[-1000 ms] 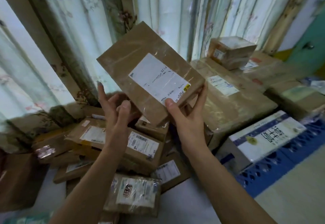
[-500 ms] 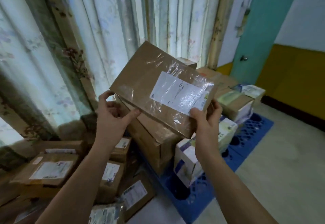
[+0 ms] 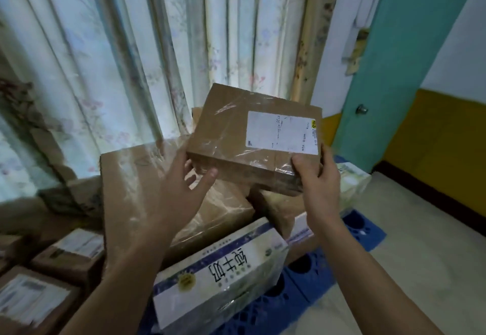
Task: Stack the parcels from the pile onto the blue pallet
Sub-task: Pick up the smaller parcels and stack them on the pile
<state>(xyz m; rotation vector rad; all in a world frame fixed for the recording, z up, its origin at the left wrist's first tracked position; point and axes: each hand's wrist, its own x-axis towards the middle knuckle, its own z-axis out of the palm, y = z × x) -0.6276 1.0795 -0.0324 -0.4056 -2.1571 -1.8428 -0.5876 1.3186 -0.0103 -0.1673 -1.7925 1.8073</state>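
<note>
- Gripping the near right corner of a flat brown cardboard parcel wrapped in clear tape [image 3: 252, 137], the right hand [image 3: 319, 179] has its thumb on top by the white shipping label [image 3: 282, 132] and its fingers curled under the edge.
- The left hand [image 3: 181, 190] holds the parcel's near left corner, fingers beneath it and the thumb pressed against the front face.
- Both hands carry the parcel in the air, roughly level, above the boxes already on the pallet.
- Just below it lies a large brown taped carton [image 3: 136, 192], with a white and blue printed box [image 3: 218, 271] in front of that.
- Those boxes sit on the blue plastic pallet [image 3: 310, 282], whose holed surface shows at the lower right.
- More brown parcels with white labels [image 3: 39, 290] lie heaped on the floor at the lower left.
- Behind everything hang pale floral curtains [image 3: 157, 45]; a teal door [image 3: 399, 71] with a round knob stands at the right, next to a yellow and white wall [image 3: 447, 134].
</note>
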